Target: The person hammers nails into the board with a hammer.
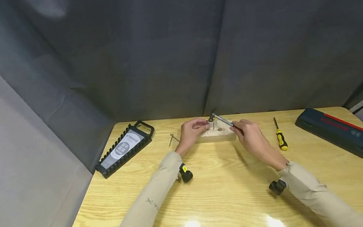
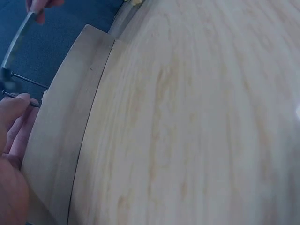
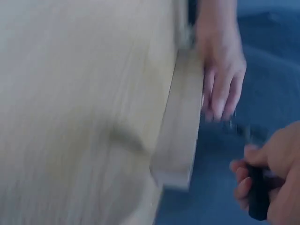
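A pale wooden block lies near the table's back edge. My left hand pinches an upright nail over the block between thumb and fingers. Beside it a second nail stands up from the wood. My right hand grips a hammer by its dark handle. The hammer's head is up at the tops of the nails, close to the left fingertips. In the right wrist view the hammer is blurred and its head is hard to make out.
Loose nails lie on the table left of the block. Farther left is a black slotted tool rack. To the right lie a yellow-and-black screwdriver and a dark case with a red stripe. A dark curtain hangs behind the table.
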Demonstrator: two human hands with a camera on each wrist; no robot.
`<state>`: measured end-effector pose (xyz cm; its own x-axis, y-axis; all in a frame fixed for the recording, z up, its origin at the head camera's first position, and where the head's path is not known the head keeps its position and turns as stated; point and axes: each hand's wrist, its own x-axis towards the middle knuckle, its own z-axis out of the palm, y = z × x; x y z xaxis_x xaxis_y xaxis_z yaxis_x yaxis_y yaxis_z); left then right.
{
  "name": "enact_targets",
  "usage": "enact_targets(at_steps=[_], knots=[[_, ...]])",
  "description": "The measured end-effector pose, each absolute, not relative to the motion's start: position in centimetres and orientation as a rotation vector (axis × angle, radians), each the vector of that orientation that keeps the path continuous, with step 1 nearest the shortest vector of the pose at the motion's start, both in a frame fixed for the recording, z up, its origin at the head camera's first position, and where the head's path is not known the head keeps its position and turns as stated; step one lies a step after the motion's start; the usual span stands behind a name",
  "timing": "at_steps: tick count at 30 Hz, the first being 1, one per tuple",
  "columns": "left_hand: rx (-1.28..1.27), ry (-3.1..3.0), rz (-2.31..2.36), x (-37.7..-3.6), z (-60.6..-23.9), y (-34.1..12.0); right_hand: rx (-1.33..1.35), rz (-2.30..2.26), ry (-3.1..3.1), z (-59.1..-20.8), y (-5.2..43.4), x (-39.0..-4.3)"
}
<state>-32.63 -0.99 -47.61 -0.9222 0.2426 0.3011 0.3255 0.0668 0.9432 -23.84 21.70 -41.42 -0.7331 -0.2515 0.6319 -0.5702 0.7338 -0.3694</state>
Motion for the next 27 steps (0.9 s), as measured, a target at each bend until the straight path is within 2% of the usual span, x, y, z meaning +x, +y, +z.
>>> enact_targets(at_steps=[7,19,27], knots=[[-0.592,-2.187,-2.096,-32.58,-47.29,-0.94,0.538,0.814,-2.319,-40.98,22.36,-23.87],[-0.64,-2.212,-2.045,-32.82,-47.05,-1.03,0.611,0.773,-2.421,-41.35,21.96,-23.7],[-0.555,-2.26,-2.08,-32.7,-47.13,-1.68,0.608,0.798,-2.404,-41.29,21.45,-24.0]])
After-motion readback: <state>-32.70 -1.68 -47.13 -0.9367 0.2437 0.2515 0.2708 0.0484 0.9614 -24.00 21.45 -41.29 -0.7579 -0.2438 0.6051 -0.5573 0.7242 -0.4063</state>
